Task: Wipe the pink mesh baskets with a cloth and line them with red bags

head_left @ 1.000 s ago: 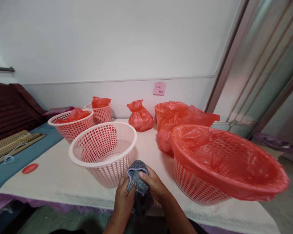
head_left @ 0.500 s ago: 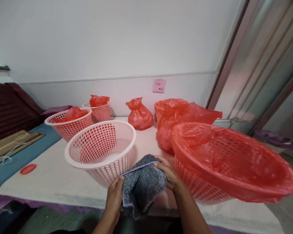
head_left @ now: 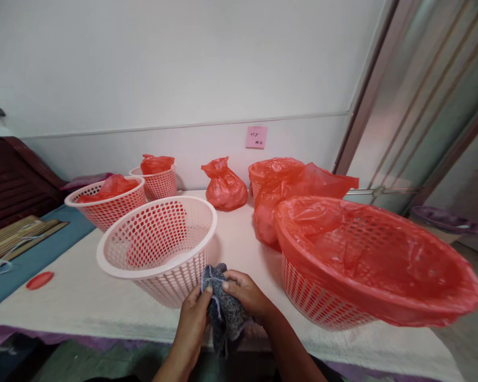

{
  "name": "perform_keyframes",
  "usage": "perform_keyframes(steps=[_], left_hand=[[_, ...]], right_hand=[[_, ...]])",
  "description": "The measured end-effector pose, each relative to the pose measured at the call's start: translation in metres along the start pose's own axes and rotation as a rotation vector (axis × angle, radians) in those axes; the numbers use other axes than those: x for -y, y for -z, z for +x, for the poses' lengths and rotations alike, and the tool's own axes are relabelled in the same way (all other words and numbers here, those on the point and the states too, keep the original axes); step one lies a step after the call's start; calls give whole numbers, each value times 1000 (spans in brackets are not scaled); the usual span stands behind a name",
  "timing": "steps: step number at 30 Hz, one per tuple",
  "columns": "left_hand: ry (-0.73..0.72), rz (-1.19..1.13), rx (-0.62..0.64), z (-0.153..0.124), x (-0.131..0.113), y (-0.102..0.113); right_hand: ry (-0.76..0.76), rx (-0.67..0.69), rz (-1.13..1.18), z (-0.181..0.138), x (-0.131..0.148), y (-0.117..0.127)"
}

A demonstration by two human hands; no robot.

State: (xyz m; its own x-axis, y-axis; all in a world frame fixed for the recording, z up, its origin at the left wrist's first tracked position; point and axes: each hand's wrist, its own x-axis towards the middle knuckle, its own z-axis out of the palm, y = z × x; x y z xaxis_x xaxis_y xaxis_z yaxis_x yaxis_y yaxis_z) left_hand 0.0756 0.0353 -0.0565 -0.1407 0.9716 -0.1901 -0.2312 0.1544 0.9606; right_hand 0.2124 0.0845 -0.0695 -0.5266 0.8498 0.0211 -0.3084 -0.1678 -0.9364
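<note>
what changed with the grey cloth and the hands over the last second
Half a second ago the grey cloth was spread open between the hands; now the left hand and right hand have drawn together and bunched it again, both still gripping it. The empty pink basket, the red-lined basket and the tied bags stayed put.

White-covered table [head_left: 83,297] bears pink baskets [head_left: 159,244], red bags [head_left: 225,185].

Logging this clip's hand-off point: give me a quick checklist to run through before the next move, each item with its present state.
1. Both hands on the cloth: left hand and right hand grip it: ok.
2. Cloth bunched, not spread: ok.
3. Pink basket upright, holding nothing: ok.
4. Lined basket fully on the table: not ok, it overhangs the edge.
5. Cloth's lower end clear of the table edge: cannot tell.
</note>
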Motion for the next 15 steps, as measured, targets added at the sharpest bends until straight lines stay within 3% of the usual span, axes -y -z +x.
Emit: perform_keyframes(steps=[5, 10, 15], left_hand=[[-77, 129, 49, -1, -1, 17], [-183, 249, -58, 2, 0, 36], [-65, 206, -142, 2, 11, 40]], right_hand=[[-13, 25, -45, 0, -2, -1], [20, -32, -180, 5, -7, -3], [114, -195, -421, 12, -16, 2]])
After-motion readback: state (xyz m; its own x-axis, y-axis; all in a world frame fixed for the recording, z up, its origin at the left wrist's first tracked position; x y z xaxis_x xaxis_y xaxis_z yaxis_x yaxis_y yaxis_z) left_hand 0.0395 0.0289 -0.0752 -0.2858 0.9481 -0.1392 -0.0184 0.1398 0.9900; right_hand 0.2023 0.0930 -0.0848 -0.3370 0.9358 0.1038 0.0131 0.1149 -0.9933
